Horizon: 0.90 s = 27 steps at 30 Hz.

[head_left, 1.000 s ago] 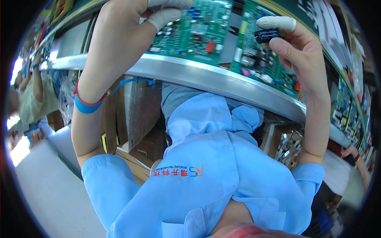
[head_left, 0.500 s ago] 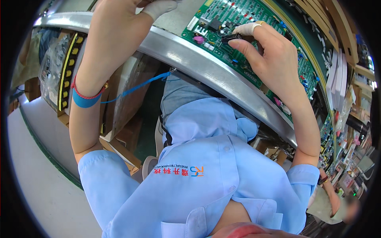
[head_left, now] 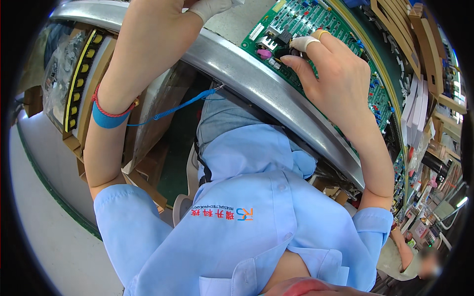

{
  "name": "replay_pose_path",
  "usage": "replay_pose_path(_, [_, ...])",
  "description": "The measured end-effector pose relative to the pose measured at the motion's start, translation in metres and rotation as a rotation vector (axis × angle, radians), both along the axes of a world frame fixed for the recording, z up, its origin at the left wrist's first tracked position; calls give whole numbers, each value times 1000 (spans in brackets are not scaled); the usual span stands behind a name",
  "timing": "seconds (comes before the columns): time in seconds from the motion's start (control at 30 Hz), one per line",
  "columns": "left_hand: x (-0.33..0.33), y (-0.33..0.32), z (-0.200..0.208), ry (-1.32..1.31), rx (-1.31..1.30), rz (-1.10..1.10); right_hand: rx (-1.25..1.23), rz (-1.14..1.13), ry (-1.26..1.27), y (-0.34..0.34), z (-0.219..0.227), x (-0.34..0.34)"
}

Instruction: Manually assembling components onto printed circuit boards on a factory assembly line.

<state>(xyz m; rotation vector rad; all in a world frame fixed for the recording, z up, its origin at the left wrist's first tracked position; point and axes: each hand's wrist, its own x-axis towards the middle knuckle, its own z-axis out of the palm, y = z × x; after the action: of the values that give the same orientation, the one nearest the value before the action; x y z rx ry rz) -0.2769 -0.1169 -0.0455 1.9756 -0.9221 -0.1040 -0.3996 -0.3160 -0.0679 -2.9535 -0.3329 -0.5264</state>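
Note:
My right hand [head_left: 332, 66] is closed over a green circuit board [head_left: 291, 17]. Its thumb and index finger, the latter in a white finger cot, pinch a black capacitor [head_left: 282, 52]. That part is at the board's surface, close beside a pink disc-shaped component [head_left: 264, 54] and a black block with white marks. Whether its leads are in the board is hidden. My left hand [head_left: 160, 32] is at the top edge, left of the board, most of its fingers cut off. Its thumb wears a white cot and presses a small whitish thing that I cannot make out.
A shiny metal rail [head_left: 237, 61] runs in front of me, below the board. A blue coiled cord [head_left: 185, 102] links my left wristband to it. Cardboard boxes stand at the left and upper right. Another person's arm [head_left: 402, 246] shows at the lower right.
The capacitor in my right hand has come closer to the pink component and lower against the board. The board and my left hand appear slightly farther right in the view.

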Motion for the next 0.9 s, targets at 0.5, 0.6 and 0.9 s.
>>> replay_pose_path(0.5, [-5,-6,-3,-25,54,-31,-55,-26,50,3,3,-1])
replay_pose_path(0.6, [-5,-8,-3,-12,25,-28,-80,-5,13,0,2,0])
replay_pose_path(0.9, [-12,-10,0,36,5,-49,39,-70,236,11,31,3])
